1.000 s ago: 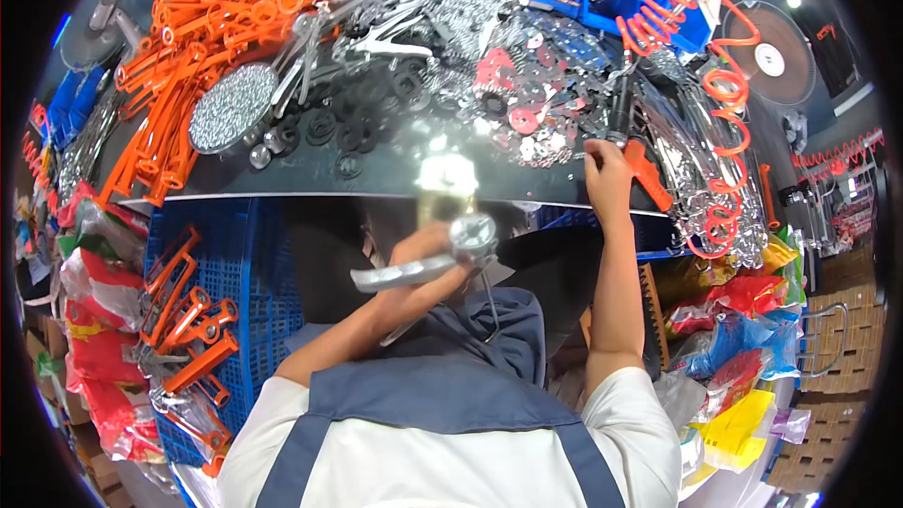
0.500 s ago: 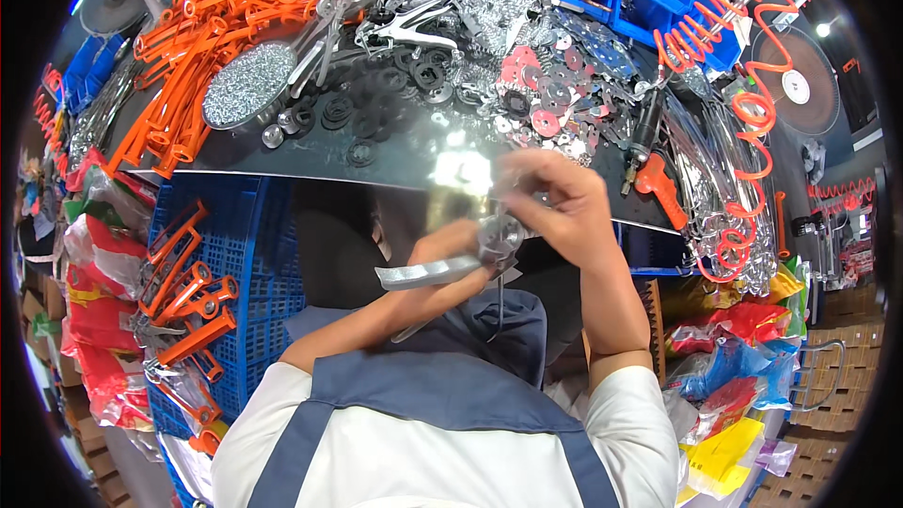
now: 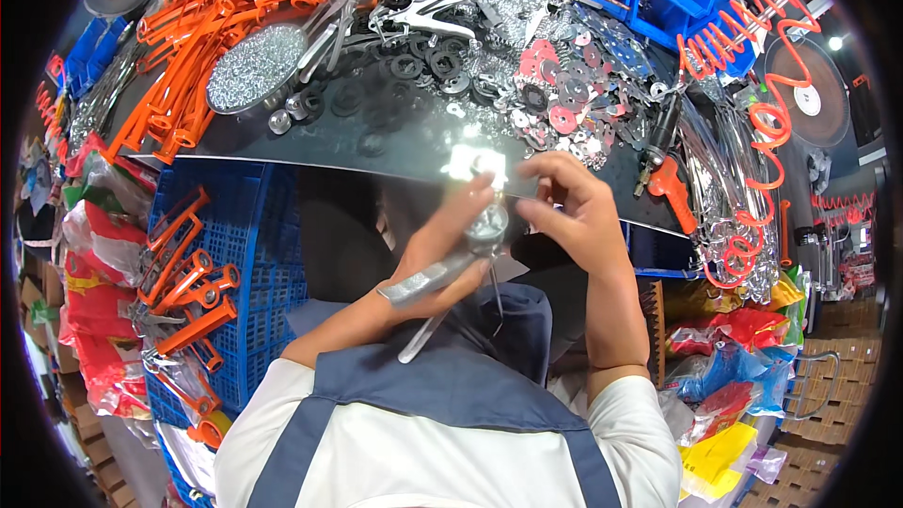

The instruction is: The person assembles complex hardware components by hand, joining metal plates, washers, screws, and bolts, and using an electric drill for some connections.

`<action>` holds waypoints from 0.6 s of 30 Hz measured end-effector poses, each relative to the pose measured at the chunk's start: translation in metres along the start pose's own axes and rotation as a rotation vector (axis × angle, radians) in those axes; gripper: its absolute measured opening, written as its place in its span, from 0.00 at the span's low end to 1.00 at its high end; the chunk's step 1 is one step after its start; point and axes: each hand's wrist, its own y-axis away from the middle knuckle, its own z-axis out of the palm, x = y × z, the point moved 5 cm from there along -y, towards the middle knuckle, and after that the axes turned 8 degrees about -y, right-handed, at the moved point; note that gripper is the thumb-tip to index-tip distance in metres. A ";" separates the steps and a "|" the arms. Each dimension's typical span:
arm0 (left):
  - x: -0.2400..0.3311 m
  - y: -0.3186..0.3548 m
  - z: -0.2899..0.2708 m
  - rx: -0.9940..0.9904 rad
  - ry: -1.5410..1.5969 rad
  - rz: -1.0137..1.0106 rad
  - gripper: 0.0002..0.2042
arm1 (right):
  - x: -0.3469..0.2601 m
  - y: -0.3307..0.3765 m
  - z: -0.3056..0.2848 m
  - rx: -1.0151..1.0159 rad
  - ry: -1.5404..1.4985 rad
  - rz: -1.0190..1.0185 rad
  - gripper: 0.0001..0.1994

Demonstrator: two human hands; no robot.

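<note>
My left hand (image 3: 437,259) is closed round a grey metal grip handle (image 3: 425,280) with a round metal head (image 3: 489,230). A flat, pale lever (image 3: 423,339) sticks out below this hand, and a thin metal rod (image 3: 497,299) hangs down from the head. My left fingers are blurred near the top of the head. Just right of the head, my right hand (image 3: 576,212) is raised with its fingers curled and its thumb pointing toward the head. Whatever is between its fingertips, if anything, is too small and blurred to make out.
Orange frames (image 3: 193,61), a dish of small metal pieces (image 3: 256,71), metal handles (image 3: 433,17) and round discs (image 3: 562,119) cover the dark table. An orange-handled air driver (image 3: 668,190) lies at right under a red coiled hose (image 3: 771,122). A blue crate (image 3: 273,254) stands left.
My left fingers have risen over the round head, and the handle is tilted more steeply. The pale lever shows more clearly below. My right hand has shifted slightly right and down, away from the head.
</note>
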 end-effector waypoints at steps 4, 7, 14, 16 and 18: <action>0.007 -0.002 0.000 -0.068 -0.206 0.083 0.29 | 0.014 0.003 0.005 0.180 -0.398 0.056 0.08; 0.011 0.002 -0.002 -0.001 -0.213 0.205 0.28 | 0.017 0.008 0.009 0.255 -0.502 -0.031 0.08; 0.005 0.002 0.000 0.032 -0.140 0.245 0.28 | 0.051 0.057 0.047 0.513 -0.560 0.038 0.09; 0.002 0.005 0.003 0.032 -0.148 0.270 0.28 | 0.064 0.069 0.057 0.573 -0.528 0.096 0.11; -0.001 0.004 0.005 0.141 -0.017 0.185 0.27 | 0.076 0.076 0.066 0.554 -0.489 0.077 0.16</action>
